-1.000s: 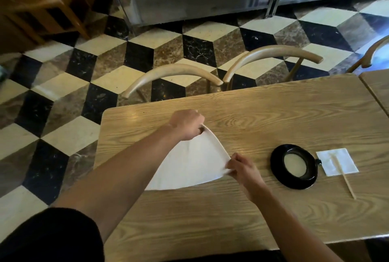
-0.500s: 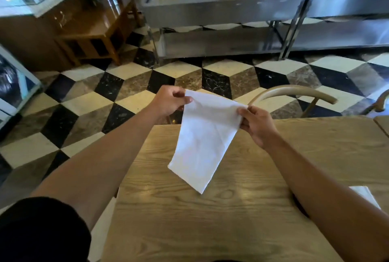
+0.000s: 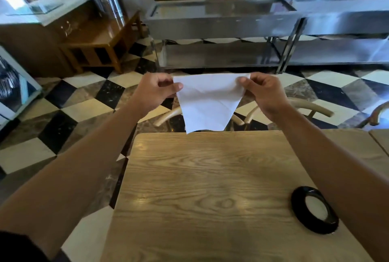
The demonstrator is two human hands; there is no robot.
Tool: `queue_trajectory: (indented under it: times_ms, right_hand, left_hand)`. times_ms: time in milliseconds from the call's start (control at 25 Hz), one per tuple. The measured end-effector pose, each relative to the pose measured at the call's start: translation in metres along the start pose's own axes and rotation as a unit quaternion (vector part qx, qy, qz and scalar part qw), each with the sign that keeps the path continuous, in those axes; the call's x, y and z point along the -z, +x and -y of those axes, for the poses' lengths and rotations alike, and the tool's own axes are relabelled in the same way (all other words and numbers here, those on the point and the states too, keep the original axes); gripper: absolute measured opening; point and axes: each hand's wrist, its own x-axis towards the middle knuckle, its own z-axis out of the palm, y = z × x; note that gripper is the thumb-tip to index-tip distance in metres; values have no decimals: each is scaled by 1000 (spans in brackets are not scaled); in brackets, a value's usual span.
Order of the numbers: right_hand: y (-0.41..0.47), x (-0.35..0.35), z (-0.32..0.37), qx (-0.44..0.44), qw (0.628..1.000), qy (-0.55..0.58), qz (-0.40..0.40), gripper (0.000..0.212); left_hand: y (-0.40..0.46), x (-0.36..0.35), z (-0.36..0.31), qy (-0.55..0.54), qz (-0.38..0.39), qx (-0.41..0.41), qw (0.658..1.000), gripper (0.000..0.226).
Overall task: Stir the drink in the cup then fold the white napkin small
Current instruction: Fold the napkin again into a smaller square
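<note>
Napkin (image 3: 207, 101) lifted higher, left hand (image 3: 154, 91) and right hand (image 3: 263, 93) pinching its top corners.

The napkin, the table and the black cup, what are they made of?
Napkin: thin matte white paper or cloth, creased; hard to tell which. Table: wood, or a wood-look top, with wavy grain and slight sheen. Cup: glossy black, probably ceramic or plastic.

A white paper napkin (image 3: 208, 101), creased and hanging as a downward-pointing triangle, is held in the air by its top corners. A round black cup (image 3: 315, 211) of pale drink stands on the wooden surface (image 3: 200, 188).
</note>
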Motion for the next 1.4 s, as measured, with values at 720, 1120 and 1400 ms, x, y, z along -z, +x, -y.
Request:
queue_trajectory:
  times_ms: [720,1120,1400]
  right_hand:
    - [-298,11,-164,-246,951,-113,148,48]
    - [-262,-30,-206,-305,951,-48,-7,10]
    - [-198,-47,-261,-334,936,-101,-56,10]
  left_hand:
    - [-304,-80,158,-25,179,196,964,20]
    - [-264,-116,197,-121,90,323,935,3]
    - [-207,-150,232,-123,13,420,899,14]
